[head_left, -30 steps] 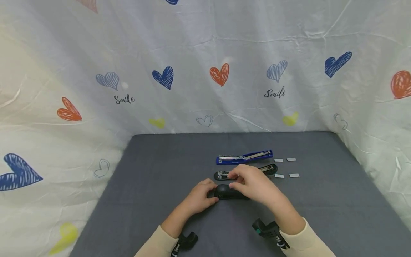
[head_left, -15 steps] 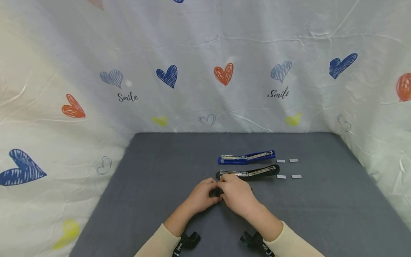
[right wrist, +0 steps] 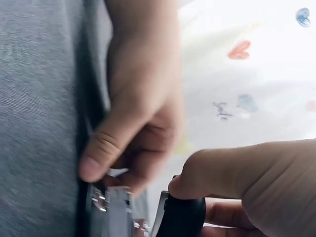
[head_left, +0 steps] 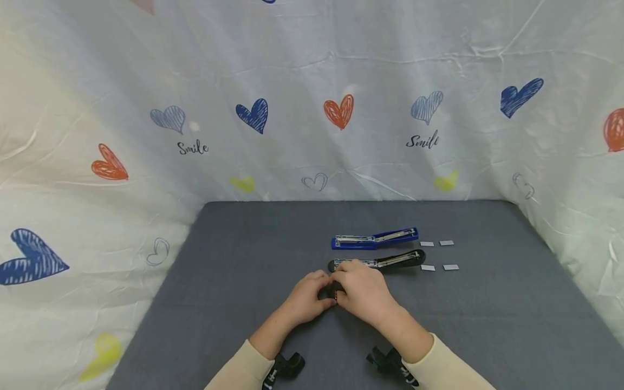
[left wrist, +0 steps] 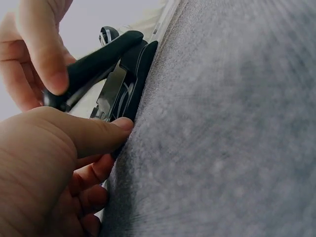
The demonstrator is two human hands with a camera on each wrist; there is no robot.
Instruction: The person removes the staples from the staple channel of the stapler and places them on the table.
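Observation:
A black stapler (left wrist: pixel 106 59) is between both hands at the front middle of the table, its upper arm raised at an angle from its base and metal magazine. My left hand (head_left: pixel 304 298) grips the base end, thumb along its side in the left wrist view. The raised arm's end is pinched between thumb and fingers of my right hand (head_left: pixel 365 292). In the head view the hands hide most of this stapler. Just behind them lies a second black stapler (head_left: pixel 402 260), unfolded flat. Beyond it is a blue stapler (head_left: pixel 375 241), likewise unfolded.
Several small pale strips lie right of the unfolded staplers, among them a near strip (head_left: pixel 450 267) and a far strip (head_left: pixel 446 242). A grey cloth covers the table (head_left: pixel 253 238). A white curtain (head_left: pixel 292 65) printed with hearts hangs behind and beside it.
My right hand has come left and down from above the stapler to its end, and now holds the upper arm raised from the base. My left hand stays at the same end.

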